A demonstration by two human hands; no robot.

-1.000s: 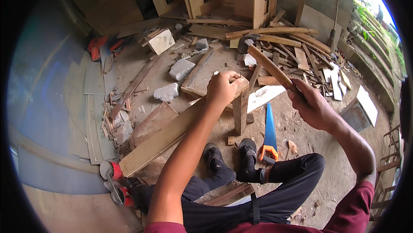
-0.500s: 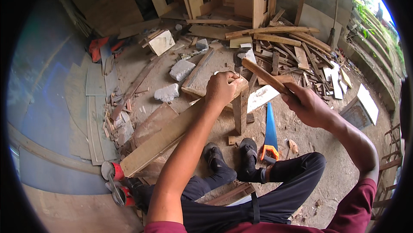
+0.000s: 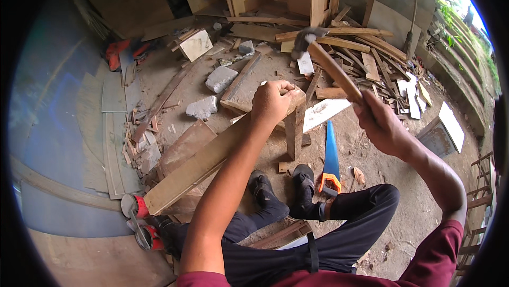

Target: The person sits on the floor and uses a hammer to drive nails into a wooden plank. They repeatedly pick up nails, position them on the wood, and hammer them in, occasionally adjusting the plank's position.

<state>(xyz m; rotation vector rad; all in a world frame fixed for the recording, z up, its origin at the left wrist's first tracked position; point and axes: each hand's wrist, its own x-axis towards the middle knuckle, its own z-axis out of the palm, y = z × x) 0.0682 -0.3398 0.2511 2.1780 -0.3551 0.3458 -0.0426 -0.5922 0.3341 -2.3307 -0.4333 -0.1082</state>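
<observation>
Left hand [image 3: 272, 105] pinched nearly closed, fingertips on a nail [image 3: 295, 87] at the far end of the wooden plank [image 3: 183, 174], close to its end edge. Right hand [image 3: 379, 125] wrapped tight round the handle of the hammer [image 3: 335, 70]. Head is up and apart from plank, open air between it and the nail. Plank runs from the red cans [image 3: 142, 207], just beside its near end, out to an upright board [image 3: 293, 141] at the far end. Handsaw [image 3: 331, 151] on the floor, right of that board, gap between. Scrap-wood pile [image 3: 371, 69] sits beyond the right hand.
</observation>
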